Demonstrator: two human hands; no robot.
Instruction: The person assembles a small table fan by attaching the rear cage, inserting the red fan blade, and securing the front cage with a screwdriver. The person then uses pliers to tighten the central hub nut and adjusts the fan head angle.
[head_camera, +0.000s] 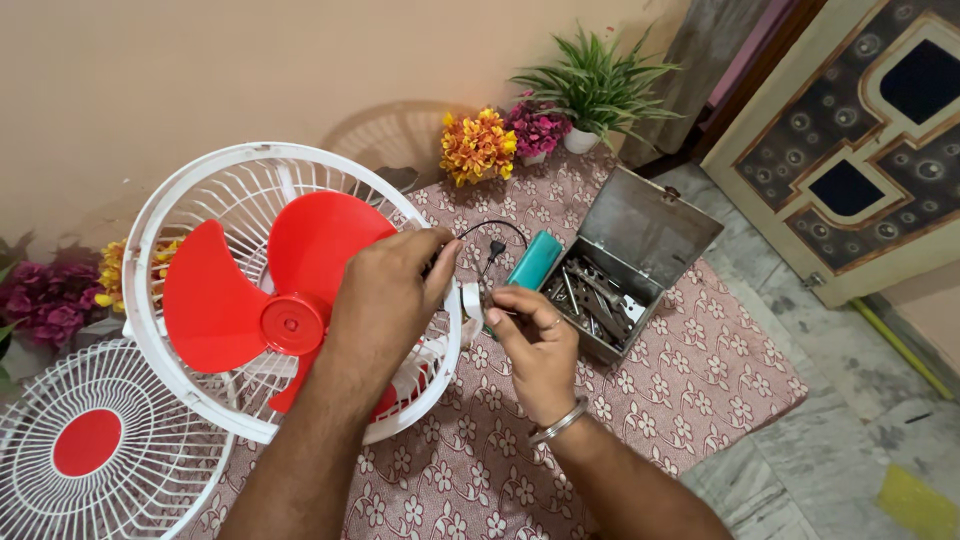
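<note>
My left hand (385, 300) clamps the fan guard (200, 200) rim; my right hand (535, 345), just right, pinches something too hidden to identify.

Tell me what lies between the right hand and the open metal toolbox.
In the head view, a teal cylinder lies between the right hand and the open metal toolbox, leaning against the box's near edge.

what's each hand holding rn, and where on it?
Left hand grips the fan's white rear guard at its right rim, over the red blade. Right hand: fingers pinch something small beside that rim; can't tell what.
</note>
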